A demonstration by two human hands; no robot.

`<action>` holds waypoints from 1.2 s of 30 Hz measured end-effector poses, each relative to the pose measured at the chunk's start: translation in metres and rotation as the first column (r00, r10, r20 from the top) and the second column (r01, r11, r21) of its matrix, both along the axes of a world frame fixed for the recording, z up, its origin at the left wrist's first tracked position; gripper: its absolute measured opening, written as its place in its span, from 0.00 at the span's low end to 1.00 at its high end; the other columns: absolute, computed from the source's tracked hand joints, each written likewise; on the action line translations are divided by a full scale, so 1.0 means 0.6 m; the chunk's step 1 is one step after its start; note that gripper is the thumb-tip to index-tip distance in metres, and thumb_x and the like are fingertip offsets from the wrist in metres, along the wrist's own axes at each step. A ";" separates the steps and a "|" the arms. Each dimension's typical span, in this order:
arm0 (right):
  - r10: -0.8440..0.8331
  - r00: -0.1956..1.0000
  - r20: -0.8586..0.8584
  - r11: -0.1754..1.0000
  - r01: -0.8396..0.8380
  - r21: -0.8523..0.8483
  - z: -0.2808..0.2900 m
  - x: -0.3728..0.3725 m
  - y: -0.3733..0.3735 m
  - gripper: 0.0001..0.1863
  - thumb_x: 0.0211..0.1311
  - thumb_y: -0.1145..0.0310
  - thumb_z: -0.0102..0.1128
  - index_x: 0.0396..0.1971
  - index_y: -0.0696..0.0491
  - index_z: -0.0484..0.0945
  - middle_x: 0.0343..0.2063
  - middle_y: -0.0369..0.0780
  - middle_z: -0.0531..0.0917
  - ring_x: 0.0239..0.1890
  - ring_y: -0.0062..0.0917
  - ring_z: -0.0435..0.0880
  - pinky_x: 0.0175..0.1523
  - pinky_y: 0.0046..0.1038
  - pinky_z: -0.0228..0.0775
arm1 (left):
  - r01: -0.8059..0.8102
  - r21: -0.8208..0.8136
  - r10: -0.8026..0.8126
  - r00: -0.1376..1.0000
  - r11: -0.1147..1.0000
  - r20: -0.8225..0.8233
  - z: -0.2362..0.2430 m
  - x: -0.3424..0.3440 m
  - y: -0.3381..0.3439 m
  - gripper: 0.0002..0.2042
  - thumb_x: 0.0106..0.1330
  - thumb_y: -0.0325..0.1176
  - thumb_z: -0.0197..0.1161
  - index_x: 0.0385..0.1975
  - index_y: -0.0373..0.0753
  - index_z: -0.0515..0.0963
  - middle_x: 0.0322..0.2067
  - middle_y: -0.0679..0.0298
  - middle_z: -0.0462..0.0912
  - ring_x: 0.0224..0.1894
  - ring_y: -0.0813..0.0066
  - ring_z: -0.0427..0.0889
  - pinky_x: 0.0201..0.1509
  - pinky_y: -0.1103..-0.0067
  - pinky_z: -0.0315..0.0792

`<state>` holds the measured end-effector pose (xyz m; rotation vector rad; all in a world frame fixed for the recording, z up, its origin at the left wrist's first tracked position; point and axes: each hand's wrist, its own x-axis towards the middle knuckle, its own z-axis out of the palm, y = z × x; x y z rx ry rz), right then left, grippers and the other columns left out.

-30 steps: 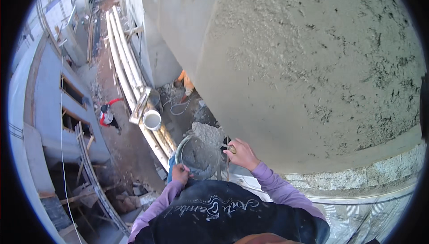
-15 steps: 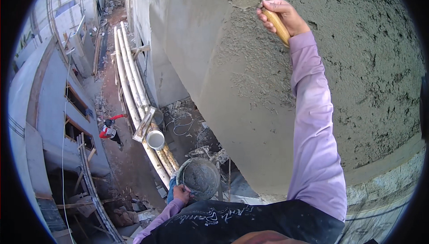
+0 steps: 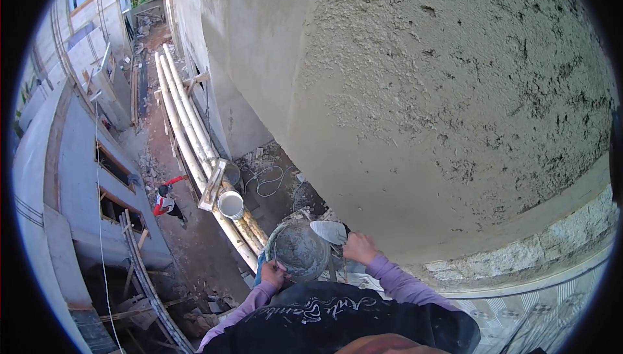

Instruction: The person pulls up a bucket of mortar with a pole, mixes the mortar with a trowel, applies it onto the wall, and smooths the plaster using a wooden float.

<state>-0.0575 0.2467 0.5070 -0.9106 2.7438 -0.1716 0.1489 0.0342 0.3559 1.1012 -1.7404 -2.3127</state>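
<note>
Two hands share the work: the person's left hand (image 3: 273, 274) is curled firmly at the near-left rim of the round grey mortar-smeared bucket (image 3: 270, 245), though whether it grasps the rim or a handle I cannot tell; the right hand (image 3: 361, 249) is wrapped round the handle of a pale metal pointed trowel (image 3: 329, 231). Its blade lies over the bucket's far-right rim, looking nearly bare; contact is unclear. Wet grey mortar (image 3: 300, 250) sits inside the rim.

To load well, I would steady the bucket with the left hand, slide the blade in flat and lift a moderate heap, wiping drips on the rim. On the grey mortar-coated wall (image 3: 389, 179), a firm, slightly angled stroke should suit the rough upper area, overlapping the smoother band along the wall's lower-left edge.
</note>
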 end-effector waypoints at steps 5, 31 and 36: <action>0.139 0.970 0.197 0.989 -0.145 0.013 -0.194 0.095 -0.015 0.15 0.47 0.61 0.60 0.29 0.59 0.80 0.31 0.53 0.81 0.36 0.49 0.82 0.42 0.42 0.75 | 0.023 0.039 -0.024 0.999 0.999 0.023 -0.003 -0.007 0.009 0.08 0.58 0.13 0.52 0.21 0.33 0.70 0.27 0.60 0.73 0.28 0.68 0.80 0.30 0.70 0.84; 0.831 0.517 0.205 0.314 -0.132 -0.940 0.725 -0.317 -0.200 0.11 0.65 0.65 0.53 0.27 0.57 0.72 0.19 0.38 0.77 0.14 0.16 0.72 0.17 0.17 0.65 | -0.070 0.005 0.070 0.996 0.998 0.048 0.031 0.008 0.018 0.09 0.57 0.12 0.50 0.20 0.33 0.70 0.24 0.61 0.74 0.26 0.69 0.79 0.29 0.72 0.84; -0.344 0.933 -0.107 0.093 -0.080 -0.992 0.561 -0.202 -0.096 0.15 0.71 0.63 0.44 0.28 0.56 0.72 0.17 0.32 0.72 0.14 0.12 0.68 0.18 0.15 0.62 | -0.068 0.014 0.065 0.986 0.998 0.156 0.038 0.026 0.024 0.09 0.56 0.12 0.50 0.18 0.32 0.71 0.25 0.60 0.75 0.26 0.69 0.79 0.28 0.72 0.84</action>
